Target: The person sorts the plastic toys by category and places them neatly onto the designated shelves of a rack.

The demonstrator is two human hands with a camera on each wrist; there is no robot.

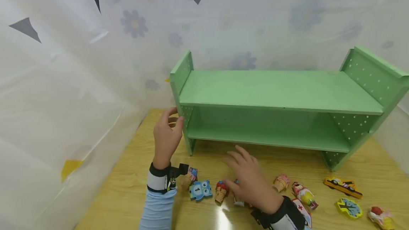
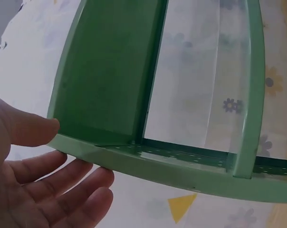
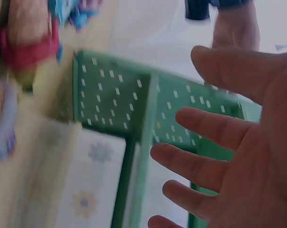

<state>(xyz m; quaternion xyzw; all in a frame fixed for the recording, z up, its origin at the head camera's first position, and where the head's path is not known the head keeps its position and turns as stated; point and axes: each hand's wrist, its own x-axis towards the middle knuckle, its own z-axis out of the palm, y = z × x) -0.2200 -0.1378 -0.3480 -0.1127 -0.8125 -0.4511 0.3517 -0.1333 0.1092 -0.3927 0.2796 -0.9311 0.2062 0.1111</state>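
A green two-tier shelf [image 1: 281,89] with dotted side panels stands on the wooden table. My left hand [image 1: 167,134] is at its left side panel, thumb by the front edge and fingertips along the outer face. In the left wrist view the fingers [image 2: 62,185] are spread loosely, right at the panel's edge. My right hand [image 1: 249,178] hovers in front of the shelf, fingers apart and nothing in it. Below it are small toys, among them an ice-cream cone toy [image 1: 221,191] and a blue owl piece [image 1: 200,190], some partly hidden by the hand.
More toys lie to the right: a pink-topped cone [image 1: 281,182], a doll-like figure [image 1: 303,194], an orange vehicle piece [image 1: 343,186], a yellow-edged tree piece [image 1: 349,208] and a red-topped toy [image 1: 381,217]. A pale flowered sheet [image 1: 96,81] hangs behind and left of the table.
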